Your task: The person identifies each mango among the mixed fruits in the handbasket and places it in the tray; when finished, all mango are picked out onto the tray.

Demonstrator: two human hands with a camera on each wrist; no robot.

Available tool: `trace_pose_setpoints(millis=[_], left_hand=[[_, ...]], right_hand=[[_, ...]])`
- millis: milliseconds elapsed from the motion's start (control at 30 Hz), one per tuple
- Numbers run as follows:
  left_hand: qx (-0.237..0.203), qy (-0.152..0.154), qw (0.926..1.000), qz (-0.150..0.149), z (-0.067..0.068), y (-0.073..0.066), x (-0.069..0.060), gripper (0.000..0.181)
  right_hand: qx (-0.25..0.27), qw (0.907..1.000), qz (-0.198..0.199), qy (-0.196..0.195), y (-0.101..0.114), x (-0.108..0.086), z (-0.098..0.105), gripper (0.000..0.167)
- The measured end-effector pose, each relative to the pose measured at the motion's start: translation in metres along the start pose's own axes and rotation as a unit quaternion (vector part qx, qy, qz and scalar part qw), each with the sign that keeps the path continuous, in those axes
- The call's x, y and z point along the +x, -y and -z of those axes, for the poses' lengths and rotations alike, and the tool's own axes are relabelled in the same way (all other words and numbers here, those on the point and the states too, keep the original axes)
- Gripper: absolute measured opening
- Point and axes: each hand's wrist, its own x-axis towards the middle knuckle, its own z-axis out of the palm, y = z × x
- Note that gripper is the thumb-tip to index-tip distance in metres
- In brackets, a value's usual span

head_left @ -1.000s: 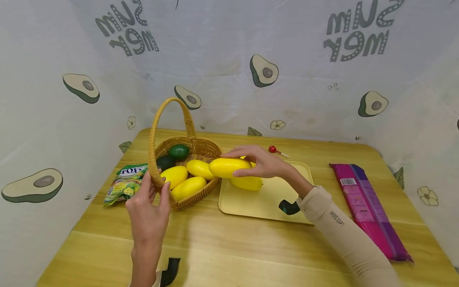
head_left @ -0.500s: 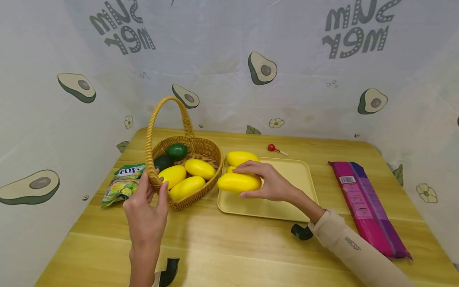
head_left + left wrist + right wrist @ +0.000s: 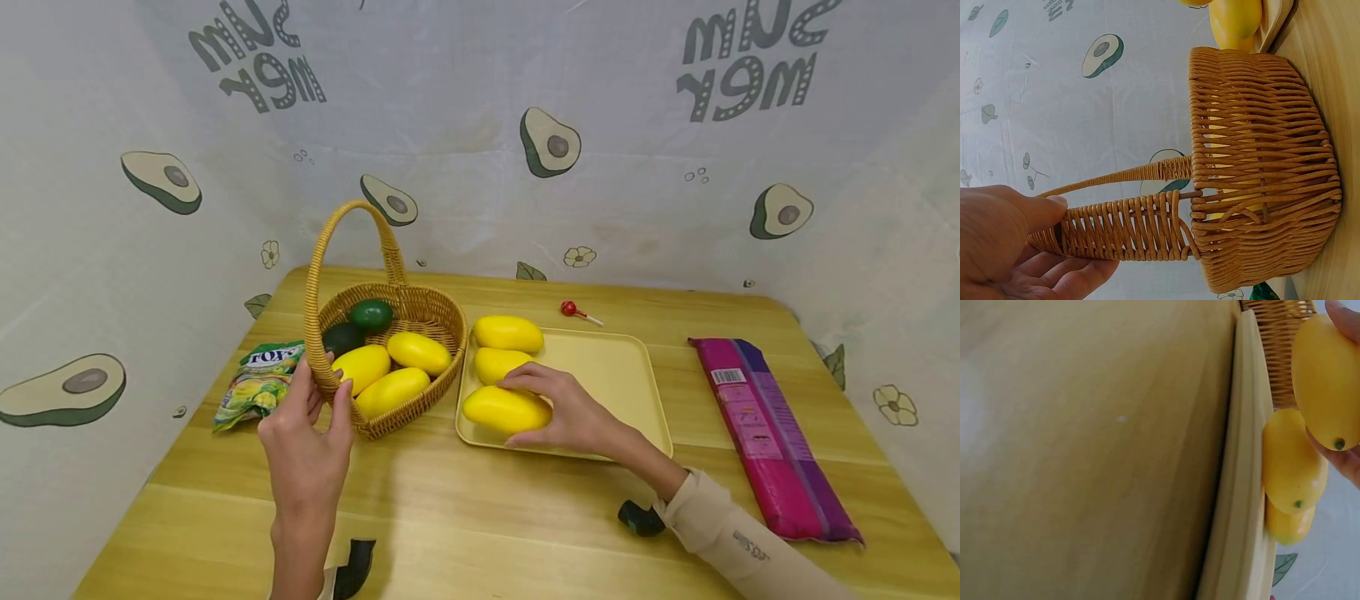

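Observation:
My left hand point(image 3: 306, 442) grips the base of the handle of a wicker basket point(image 3: 408, 414); thumb and fingers wrap the handle point(image 3: 1122, 228) in the left wrist view. Three yellow mangoes point(image 3: 418, 353) and two dark green fruits point(image 3: 371, 316), perhaps avocados, lie in the basket. With thumb and fingers on either side, my right hand point(image 3: 573, 412) holds another mango point(image 3: 507, 410) over the front left of a pale yellow tray point(image 3: 600, 375). In the right wrist view this mango point(image 3: 1329, 381) looks raised above the tray. Two more mangoes point(image 3: 507, 333) lie along the tray's left side.
Left of the basket lies a green candy bag point(image 3: 258, 383). A red lollipop point(image 3: 570, 308) is behind the tray. To the tray's right is a long pink and purple packet point(image 3: 768, 442). A patterned curtain point(image 3: 465, 125) hangs behind the wooden table point(image 3: 465, 517).
My right hand has brought its mango from beside the basket's rim toward the front left of the tray, uncovering the two mangoes there. My left hand keeps its grip on the handle.

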Motion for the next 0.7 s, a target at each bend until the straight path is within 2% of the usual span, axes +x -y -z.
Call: trace_pose_setpoints(millis=[167, 467, 700], left_hand=[[0.001, 0.000, 1.0000, 0.003, 0.000, 0.000, 0.000, 0.052], [-0.003, -0.003, 1.0000, -0.002, 0.000, 0.000, 0.000, 0.051], [-0.004, -0.003, 1.0000, -0.002, 0.000, 0.000, 0.000, 0.051]], right_hand=[[-0.015, 0.9998, -0.009, 0.012, 0.001, -0.006, -0.007, 0.064], [-0.034, 0.9986, -0.039, 0.012, 0.010, -0.007, -0.015, 0.068], [-0.055, 0.9967, -0.052, 0.029, 0.010, -0.006, -0.015, 0.070]])
